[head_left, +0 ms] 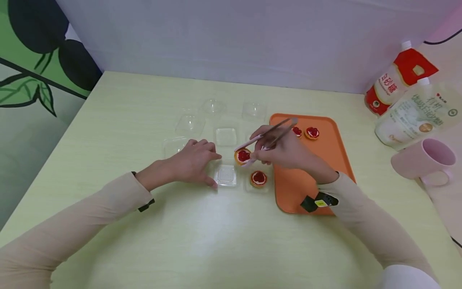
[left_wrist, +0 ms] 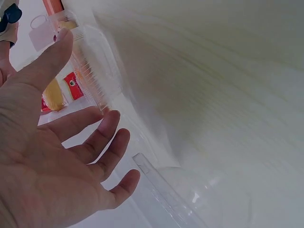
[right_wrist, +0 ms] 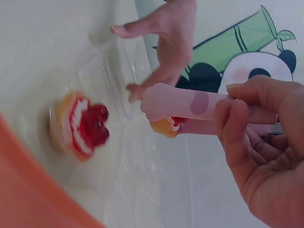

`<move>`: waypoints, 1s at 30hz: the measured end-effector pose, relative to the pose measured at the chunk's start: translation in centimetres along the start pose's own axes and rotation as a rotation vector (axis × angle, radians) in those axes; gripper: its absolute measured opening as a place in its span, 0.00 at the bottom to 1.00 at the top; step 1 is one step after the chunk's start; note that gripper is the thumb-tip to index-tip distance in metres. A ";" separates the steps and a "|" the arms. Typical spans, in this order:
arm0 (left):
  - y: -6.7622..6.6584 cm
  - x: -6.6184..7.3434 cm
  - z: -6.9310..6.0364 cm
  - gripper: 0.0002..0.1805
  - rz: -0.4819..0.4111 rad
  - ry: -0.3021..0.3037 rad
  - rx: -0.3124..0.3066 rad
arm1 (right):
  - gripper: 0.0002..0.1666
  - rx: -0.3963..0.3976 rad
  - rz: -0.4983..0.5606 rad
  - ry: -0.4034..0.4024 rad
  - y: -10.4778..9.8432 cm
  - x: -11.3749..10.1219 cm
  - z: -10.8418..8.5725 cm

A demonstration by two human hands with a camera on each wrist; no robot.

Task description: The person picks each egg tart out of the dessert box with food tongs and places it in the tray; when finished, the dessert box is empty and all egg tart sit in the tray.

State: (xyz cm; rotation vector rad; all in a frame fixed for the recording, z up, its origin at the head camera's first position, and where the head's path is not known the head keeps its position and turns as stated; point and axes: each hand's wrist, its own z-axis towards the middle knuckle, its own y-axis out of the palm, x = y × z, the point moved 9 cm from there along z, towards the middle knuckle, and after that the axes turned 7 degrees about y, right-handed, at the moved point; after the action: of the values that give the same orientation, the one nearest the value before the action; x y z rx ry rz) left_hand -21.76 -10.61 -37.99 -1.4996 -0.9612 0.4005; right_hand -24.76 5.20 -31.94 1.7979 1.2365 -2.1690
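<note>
My right hand [head_left: 285, 149] holds tongs [right_wrist: 183, 102] with pink paw-shaped tips. Between those tips is a small tart [head_left: 242, 156] with red topping, raised near a clear plastic box [head_left: 226, 176]. Beside that box my left hand [head_left: 195, 164] has its thumb and fingers spread, also seen as a left hand [left_wrist: 66, 156] in the left wrist view; whether it touches the box I cannot tell. Another tart [head_left: 258, 179] sits in a clear container to the right, nearer me. In the right wrist view, the held tart [right_wrist: 166, 127] is partly hidden by the tongs.
An orange tray [head_left: 299, 196] lies at the right, with tarts [head_left: 312, 133] at its far end. Several clear boxes and lids [head_left: 190, 123] stand behind my left hand. A pink mug [head_left: 415, 160], a white pouch [head_left: 415, 116] and a red pouch [head_left: 390, 88] are far right.
</note>
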 end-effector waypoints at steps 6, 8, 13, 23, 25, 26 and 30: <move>-0.1 0.3 -0.2 0.46 0.010 0.010 0.015 | 0.15 0.133 0.005 0.087 -4.0 1.7 -1.5; -0.2 0.3 -0.3 0.46 0.007 0.008 0.017 | 0.15 0.170 0.005 0.094 -5.2 2.2 -2.0; -0.2 0.5 -0.4 0.46 0.006 0.006 0.024 | 0.14 0.255 -0.047 0.115 -7.9 3.7 -3.2; -0.2 0.6 -0.4 0.46 0.004 -0.003 0.018 | 0.14 0.321 -0.147 0.206 -10.1 7.5 -4.8; -0.2 0.6 -0.5 0.46 0.003 -0.003 0.021 | 0.14 0.323 -0.153 0.209 -10.2 8.0 -5.0; -0.2 0.6 -0.5 0.46 0.002 -0.003 0.023 | 0.14 0.324 -0.157 0.210 -10.2 8.2 -5.0; -0.3 0.6 -0.5 0.46 -0.001 -0.002 0.029 | 0.15 0.329 -0.180 0.239 -10.5 9.0 -5.1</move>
State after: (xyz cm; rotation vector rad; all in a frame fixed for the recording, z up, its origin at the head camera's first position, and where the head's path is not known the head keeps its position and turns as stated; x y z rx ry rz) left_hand -21.11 -10.49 -37.42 -1.4720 -0.9544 0.4139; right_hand -28.95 19.18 -34.05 2.2079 1.1804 -2.4336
